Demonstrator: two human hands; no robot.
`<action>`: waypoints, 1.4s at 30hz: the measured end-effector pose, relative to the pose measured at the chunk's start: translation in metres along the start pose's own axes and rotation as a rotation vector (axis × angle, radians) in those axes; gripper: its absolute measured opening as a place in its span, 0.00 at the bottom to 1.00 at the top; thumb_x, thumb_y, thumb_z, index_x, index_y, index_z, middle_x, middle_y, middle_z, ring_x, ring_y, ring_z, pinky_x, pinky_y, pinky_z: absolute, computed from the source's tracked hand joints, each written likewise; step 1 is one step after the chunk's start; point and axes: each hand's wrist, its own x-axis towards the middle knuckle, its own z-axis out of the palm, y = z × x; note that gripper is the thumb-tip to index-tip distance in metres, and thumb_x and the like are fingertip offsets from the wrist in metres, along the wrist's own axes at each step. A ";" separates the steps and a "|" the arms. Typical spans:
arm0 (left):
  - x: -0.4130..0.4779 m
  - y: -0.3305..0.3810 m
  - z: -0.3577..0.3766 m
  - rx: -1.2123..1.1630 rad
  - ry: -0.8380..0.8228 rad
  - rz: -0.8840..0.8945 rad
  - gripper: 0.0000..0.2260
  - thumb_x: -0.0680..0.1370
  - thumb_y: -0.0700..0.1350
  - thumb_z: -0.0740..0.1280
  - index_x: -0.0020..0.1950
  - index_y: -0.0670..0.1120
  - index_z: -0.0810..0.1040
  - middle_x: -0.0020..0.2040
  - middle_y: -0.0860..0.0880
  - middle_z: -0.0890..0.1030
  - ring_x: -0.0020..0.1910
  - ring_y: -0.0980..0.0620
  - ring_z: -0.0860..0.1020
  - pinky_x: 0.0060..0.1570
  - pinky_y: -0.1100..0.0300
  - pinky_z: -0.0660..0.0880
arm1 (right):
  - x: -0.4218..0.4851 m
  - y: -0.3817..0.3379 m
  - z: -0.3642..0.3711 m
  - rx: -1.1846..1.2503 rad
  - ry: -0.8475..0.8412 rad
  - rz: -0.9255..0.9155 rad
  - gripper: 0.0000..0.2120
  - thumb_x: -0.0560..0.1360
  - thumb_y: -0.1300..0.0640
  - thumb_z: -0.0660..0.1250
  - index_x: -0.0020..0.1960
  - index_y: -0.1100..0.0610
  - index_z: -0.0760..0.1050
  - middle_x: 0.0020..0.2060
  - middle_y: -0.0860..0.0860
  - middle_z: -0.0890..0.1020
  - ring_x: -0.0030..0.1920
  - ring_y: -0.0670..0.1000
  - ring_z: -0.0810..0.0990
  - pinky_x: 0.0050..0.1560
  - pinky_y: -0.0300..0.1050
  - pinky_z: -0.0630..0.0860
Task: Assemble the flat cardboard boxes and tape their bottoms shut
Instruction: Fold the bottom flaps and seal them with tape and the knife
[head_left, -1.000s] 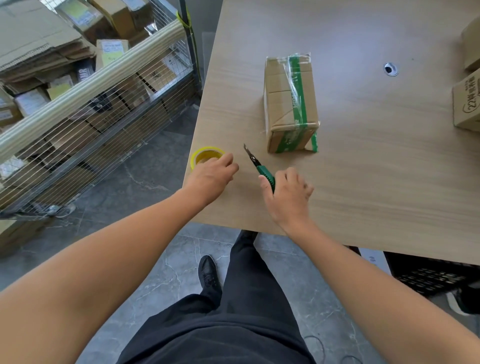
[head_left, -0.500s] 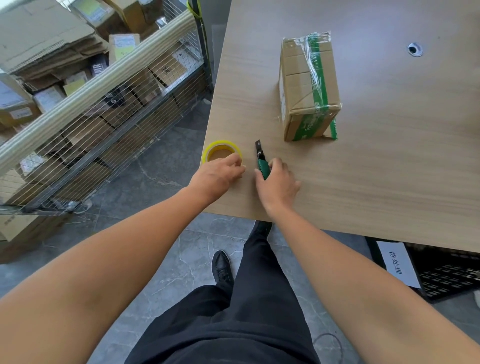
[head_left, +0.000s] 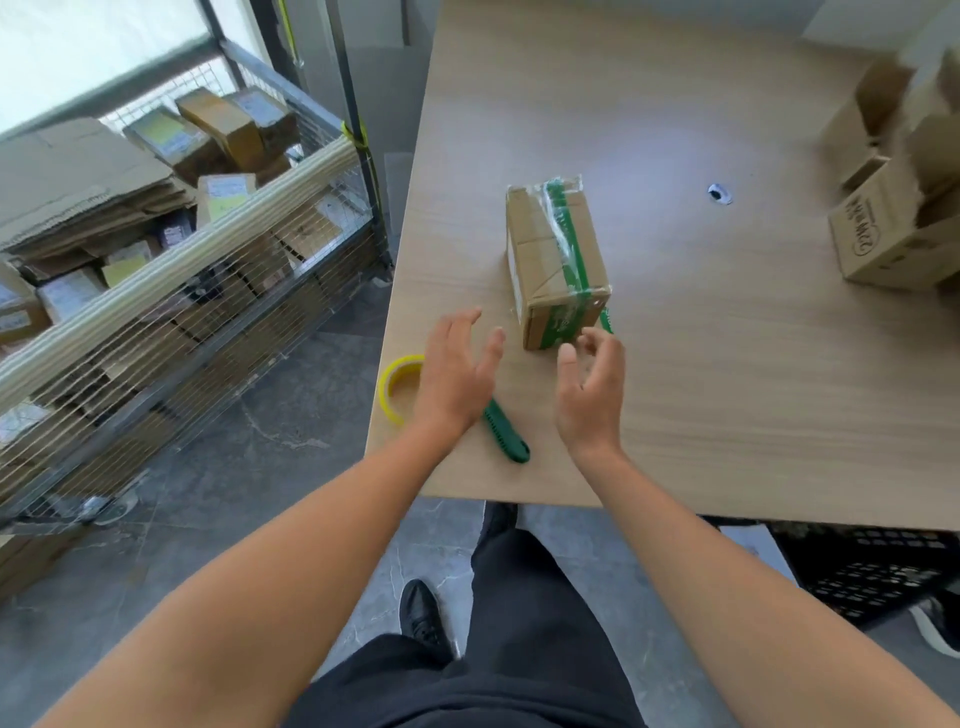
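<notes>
— Box (head_left: 558, 260) position, as seen?
— It is laid near the middle of the surface (head_left: 727, 405), bound lengthwise with green tape and clear film.
— And the hands?
— The left hand (head_left: 457, 374) is held spread and empty above the near edge, partly over a yellow tape roll (head_left: 393, 384) and a green knife (head_left: 506, 441). The right hand (head_left: 592, 395) is raised at the box's near end, fingers loosely curled, nothing gripped; contact with the box cannot be told.
— Anything else?
— Open cartons (head_left: 883, 244) are seen at the far right; a wire cart (head_left: 208, 322) of parcels is parked at the left.
</notes>
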 end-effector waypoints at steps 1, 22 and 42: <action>0.008 0.013 0.010 -0.062 0.015 -0.016 0.23 0.83 0.53 0.61 0.74 0.42 0.68 0.69 0.45 0.72 0.68 0.51 0.69 0.69 0.61 0.63 | 0.013 -0.003 -0.007 0.023 0.018 -0.002 0.19 0.79 0.50 0.61 0.65 0.59 0.70 0.57 0.50 0.73 0.60 0.50 0.74 0.66 0.52 0.72; 0.129 0.058 0.126 -0.727 0.232 -0.469 0.34 0.77 0.66 0.58 0.79 0.50 0.64 0.77 0.57 0.67 0.74 0.65 0.64 0.75 0.61 0.60 | 0.157 0.030 0.002 0.354 -0.365 0.289 0.38 0.77 0.35 0.54 0.82 0.51 0.54 0.75 0.41 0.62 0.76 0.36 0.58 0.76 0.38 0.56; 0.104 0.082 0.018 -0.659 -0.229 -0.501 0.38 0.66 0.76 0.66 0.65 0.51 0.68 0.60 0.46 0.80 0.54 0.49 0.82 0.46 0.53 0.81 | 0.131 -0.042 -0.064 0.484 -0.462 0.493 0.26 0.73 0.30 0.57 0.64 0.44 0.68 0.61 0.51 0.79 0.63 0.54 0.78 0.67 0.63 0.71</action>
